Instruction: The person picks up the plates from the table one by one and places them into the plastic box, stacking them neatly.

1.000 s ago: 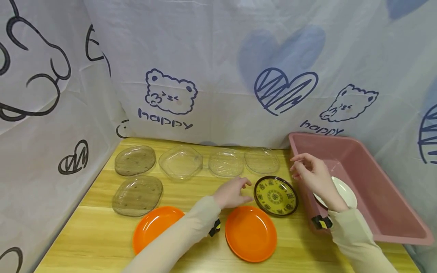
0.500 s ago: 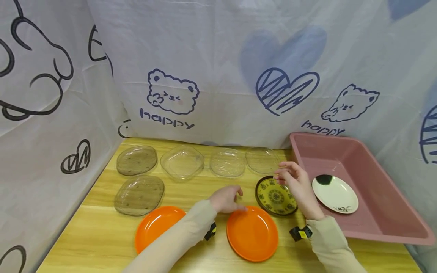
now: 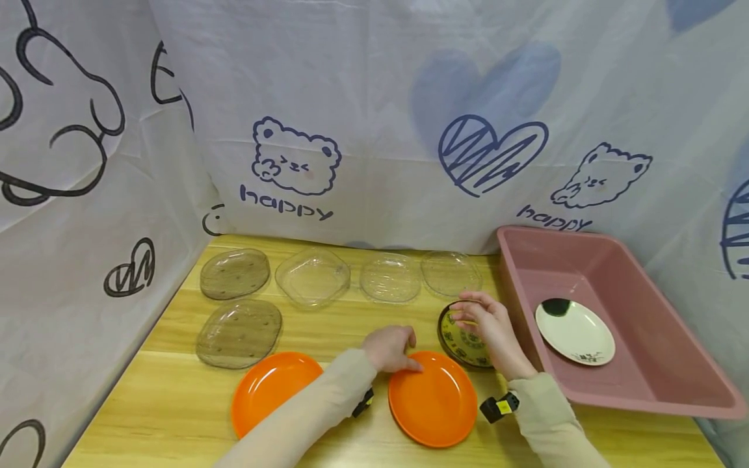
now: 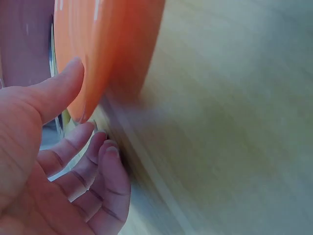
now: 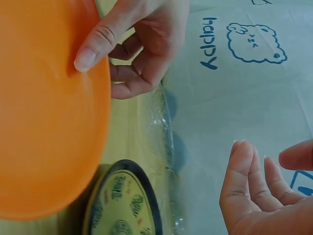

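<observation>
In the head view, my left hand (image 3: 386, 350) is at the far left rim of an orange plate (image 3: 433, 406), thumb over the top. The right wrist view shows that thumb (image 5: 87, 58) on the orange face and the other fingers curled behind the rim. My right hand (image 3: 491, 331) hovers over a yellow patterned plate (image 3: 455, 341) with a dark rim and hides part of it. Its fingers are bent loosely with nothing between them, and the right wrist view has this hand (image 5: 266, 196) apart from both plates.
A second orange plate (image 3: 272, 390) lies under my left forearm. Several clear plastic dishes (image 3: 313, 278) line the back and left of the wooden table (image 3: 158, 390). At right, a pink basin (image 3: 673, 338) holds a white plate (image 3: 576, 335) with a dark patch.
My right hand has moved left from above the basin to over the yellow plate. My left hand has come down and nearer, onto the orange plate's rim.
</observation>
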A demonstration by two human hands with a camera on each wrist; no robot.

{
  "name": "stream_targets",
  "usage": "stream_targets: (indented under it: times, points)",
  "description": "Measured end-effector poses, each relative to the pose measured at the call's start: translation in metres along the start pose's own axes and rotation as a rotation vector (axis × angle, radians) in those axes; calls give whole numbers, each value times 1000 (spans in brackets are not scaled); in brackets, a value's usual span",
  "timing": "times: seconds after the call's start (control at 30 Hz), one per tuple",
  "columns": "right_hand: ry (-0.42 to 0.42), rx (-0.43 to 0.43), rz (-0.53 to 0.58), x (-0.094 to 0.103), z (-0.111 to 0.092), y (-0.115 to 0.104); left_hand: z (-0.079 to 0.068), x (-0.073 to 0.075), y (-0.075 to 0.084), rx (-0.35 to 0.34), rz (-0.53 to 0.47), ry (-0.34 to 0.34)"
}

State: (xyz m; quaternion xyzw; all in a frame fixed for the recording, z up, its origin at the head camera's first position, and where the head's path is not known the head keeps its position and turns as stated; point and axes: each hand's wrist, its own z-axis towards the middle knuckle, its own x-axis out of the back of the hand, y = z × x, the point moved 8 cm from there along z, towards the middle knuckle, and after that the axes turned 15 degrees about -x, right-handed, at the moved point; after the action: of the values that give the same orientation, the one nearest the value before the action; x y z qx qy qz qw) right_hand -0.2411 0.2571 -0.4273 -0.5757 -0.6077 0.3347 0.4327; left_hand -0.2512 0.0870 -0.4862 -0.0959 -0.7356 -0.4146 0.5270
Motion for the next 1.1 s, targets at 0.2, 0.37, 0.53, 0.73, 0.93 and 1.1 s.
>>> stream_targets:
  times: [0.2,0.37,0.53,0.73,0.93,1.1]
  points:
    - [-27,-53,12,-2,7,12,0,-2,1,-4,-4,-6]
    - [-37,-71,7,-3,12,19,1,-3,-1,-7,-30,6]
    - [-34,-90,-4,-3,16,23,2,-2,-6,-2,-55,11]
    - [-27,-86,-15,-4,18,24,-2,5,-13,28,-96,37]
    - [-34,-91,-13,-5,18,27,-6,9,-19,37,-107,48]
    - [-36,-90,-6,-6,18,31,-10,12,-22,50,-127,80]
